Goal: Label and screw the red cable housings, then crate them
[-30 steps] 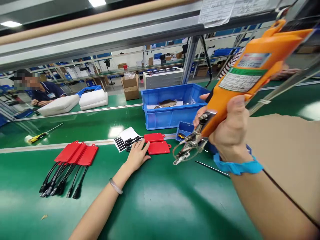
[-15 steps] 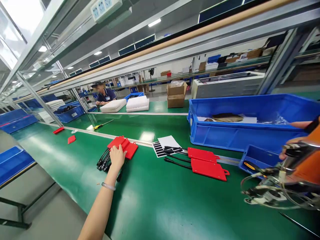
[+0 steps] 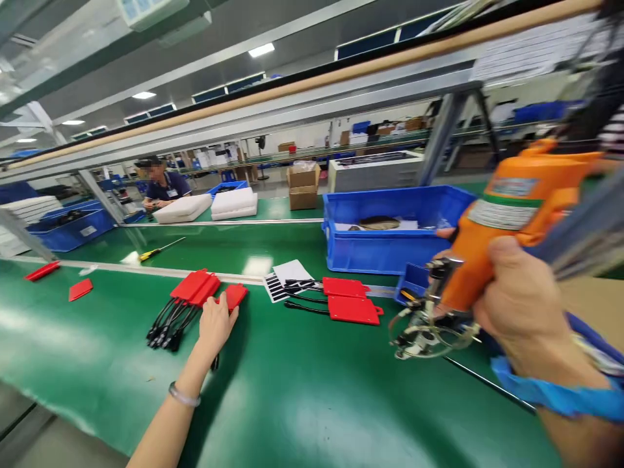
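Our closed right grip (image 3: 517, 296) is holding a tool (image 3: 480, 240). Our left grip (image 3: 215, 325) is pinching a red case (image 3: 236, 296) beside the stack (image 3: 196, 286).

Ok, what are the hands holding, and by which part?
The right hand grips the orange tool by its lower body, above the metal head. The left hand is at a red piece; hold unclear.
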`<act>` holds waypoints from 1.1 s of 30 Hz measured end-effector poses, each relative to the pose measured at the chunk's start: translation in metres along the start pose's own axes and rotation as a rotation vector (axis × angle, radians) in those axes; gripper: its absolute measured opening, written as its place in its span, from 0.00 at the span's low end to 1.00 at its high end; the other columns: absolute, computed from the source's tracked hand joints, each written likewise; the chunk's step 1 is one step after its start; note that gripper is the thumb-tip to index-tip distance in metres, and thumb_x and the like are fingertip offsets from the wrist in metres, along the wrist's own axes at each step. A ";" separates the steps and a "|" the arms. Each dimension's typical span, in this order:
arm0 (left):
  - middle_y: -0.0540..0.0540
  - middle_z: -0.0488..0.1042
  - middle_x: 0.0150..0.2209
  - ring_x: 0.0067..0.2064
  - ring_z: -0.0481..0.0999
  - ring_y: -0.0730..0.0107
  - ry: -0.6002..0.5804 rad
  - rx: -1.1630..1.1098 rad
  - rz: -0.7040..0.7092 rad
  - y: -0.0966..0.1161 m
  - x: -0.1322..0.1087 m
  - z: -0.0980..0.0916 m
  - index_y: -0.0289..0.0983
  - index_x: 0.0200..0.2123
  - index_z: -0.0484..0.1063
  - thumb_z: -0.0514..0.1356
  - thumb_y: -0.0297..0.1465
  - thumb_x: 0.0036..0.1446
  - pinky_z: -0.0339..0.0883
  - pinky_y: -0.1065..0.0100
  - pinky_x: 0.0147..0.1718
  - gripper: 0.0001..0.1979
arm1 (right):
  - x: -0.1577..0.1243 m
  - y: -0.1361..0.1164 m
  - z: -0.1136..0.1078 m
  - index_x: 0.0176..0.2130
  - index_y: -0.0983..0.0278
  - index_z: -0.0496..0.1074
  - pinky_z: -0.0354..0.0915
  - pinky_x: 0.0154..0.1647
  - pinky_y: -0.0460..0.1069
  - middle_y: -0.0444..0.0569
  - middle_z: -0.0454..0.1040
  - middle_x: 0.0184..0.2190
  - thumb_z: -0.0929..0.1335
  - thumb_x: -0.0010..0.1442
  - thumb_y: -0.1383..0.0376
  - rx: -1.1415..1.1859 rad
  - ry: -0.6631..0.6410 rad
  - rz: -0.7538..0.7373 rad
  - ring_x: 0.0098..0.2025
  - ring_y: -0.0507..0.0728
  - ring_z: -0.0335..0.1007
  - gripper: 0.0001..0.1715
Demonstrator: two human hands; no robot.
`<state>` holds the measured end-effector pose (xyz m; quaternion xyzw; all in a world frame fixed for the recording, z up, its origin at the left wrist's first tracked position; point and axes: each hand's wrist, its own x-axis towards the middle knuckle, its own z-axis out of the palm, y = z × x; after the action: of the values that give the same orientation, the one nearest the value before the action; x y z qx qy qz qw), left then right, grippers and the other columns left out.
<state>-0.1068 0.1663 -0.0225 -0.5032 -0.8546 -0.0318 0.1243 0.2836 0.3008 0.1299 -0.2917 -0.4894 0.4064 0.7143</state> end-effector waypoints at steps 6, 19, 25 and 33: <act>0.37 0.64 0.51 0.48 0.67 0.56 -0.015 -0.262 0.633 0.106 -0.039 -0.031 0.39 0.59 0.62 0.54 0.37 0.63 0.70 0.60 0.46 0.22 | -0.012 0.002 0.011 0.38 0.63 0.77 0.59 0.15 0.46 0.49 0.68 0.23 0.71 0.50 0.42 -0.027 -0.083 0.007 0.19 0.51 0.63 0.29; 0.32 0.62 0.56 0.46 0.68 0.53 0.008 -0.278 0.942 0.196 -0.075 -0.007 0.38 0.57 0.66 0.56 0.35 0.61 0.71 0.56 0.44 0.21 | -0.035 0.009 0.016 0.42 0.65 0.72 0.60 0.15 0.44 0.43 0.65 0.22 0.66 0.58 0.40 -0.134 -0.114 -0.033 0.17 0.48 0.59 0.32; 0.31 0.64 0.57 0.43 0.69 0.55 0.060 -0.215 0.952 0.200 -0.078 -0.004 0.38 0.55 0.68 0.57 0.34 0.60 0.71 0.58 0.41 0.19 | -0.042 0.022 0.009 0.45 0.65 0.71 0.62 0.15 0.45 0.43 0.67 0.23 0.65 0.59 0.41 -0.120 -0.112 -0.008 0.18 0.49 0.61 0.31; 0.30 0.65 0.57 0.42 0.70 0.56 0.090 -0.212 0.959 0.200 -0.079 -0.002 0.37 0.53 0.69 0.59 0.35 0.59 0.72 0.59 0.40 0.18 | -0.053 0.024 0.010 0.42 0.66 0.69 0.65 0.19 0.46 0.43 0.66 0.21 0.63 0.61 0.41 -0.196 -0.110 -0.070 0.18 0.50 0.63 0.31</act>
<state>0.1035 0.1965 -0.0539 -0.8478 -0.5127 -0.0796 0.1096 0.2570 0.2670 0.0891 -0.3204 -0.5750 0.3467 0.6682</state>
